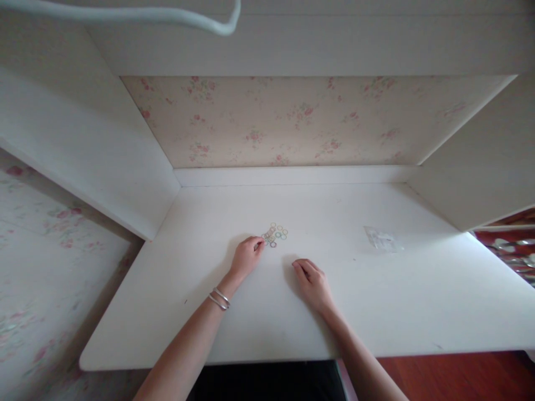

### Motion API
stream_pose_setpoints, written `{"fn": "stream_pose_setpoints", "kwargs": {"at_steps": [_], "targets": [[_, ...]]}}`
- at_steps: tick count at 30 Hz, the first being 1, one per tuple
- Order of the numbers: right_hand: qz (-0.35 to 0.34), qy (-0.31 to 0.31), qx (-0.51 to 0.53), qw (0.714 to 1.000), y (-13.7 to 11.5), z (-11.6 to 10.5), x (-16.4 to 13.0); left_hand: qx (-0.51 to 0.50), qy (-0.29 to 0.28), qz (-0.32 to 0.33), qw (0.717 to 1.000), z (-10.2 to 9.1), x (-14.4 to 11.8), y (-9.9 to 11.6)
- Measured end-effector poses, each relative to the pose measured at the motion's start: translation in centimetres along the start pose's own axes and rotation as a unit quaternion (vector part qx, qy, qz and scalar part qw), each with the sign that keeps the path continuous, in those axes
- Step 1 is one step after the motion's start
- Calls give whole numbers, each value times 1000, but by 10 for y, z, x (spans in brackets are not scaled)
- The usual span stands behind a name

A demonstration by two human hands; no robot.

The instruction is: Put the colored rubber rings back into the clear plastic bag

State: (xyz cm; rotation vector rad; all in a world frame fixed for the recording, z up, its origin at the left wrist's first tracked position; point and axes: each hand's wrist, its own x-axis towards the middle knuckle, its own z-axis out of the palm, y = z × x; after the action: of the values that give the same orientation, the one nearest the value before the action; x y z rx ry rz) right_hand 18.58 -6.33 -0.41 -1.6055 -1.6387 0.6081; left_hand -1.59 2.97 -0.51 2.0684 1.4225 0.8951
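Note:
A loose cluster of several small, thin rings (279, 234) in pale yellow, green and purple lies on the white desk, some overlapping. At the cluster's left edge is my left hand (249, 252), its fingers closed in a pinch at the nearest rings. Whatever is between those fingertips is hidden. Two silver bangles (220, 299) circle my left wrist. To the right and nearer to me, my right hand (311, 280) rests on the desk with its fingers curled in. Nothing shows in it, and it is apart from the rings.
A crumpled clear plastic bag (382, 239) lies on the right of the white desk (267, 328). White side panels (472, 150) and a floral-papered back wall (292, 122) enclose the desk. A white cable (125, 15) hangs at the upper left.

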Motion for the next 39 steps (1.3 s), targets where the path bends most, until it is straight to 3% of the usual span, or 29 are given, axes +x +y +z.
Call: {"fn": "stream_pose_setpoints", "kwargs": {"at_steps": [7,14,19,30,34,39], "targets": [[-5,0,-7,1000,1,0,0,12,-9,0,1000,-1,3,-3],[-7,4,-18,1000,-2,0,0,4,38,3,999,-2,2,-7],[-8,1,-25,1000,-4,0,0,-28,36,-4,999,-5,-2,-6],[-14,-16,-42,999,-5,4,3,75,-34,-5,997,-29,-60,29],[-8,-27,-68,997,-6,8,6,117,-63,-7,991,-30,-78,29],[-52,-63,-118,990,-21,19,21,128,-82,2,988,-26,-87,23]]}}
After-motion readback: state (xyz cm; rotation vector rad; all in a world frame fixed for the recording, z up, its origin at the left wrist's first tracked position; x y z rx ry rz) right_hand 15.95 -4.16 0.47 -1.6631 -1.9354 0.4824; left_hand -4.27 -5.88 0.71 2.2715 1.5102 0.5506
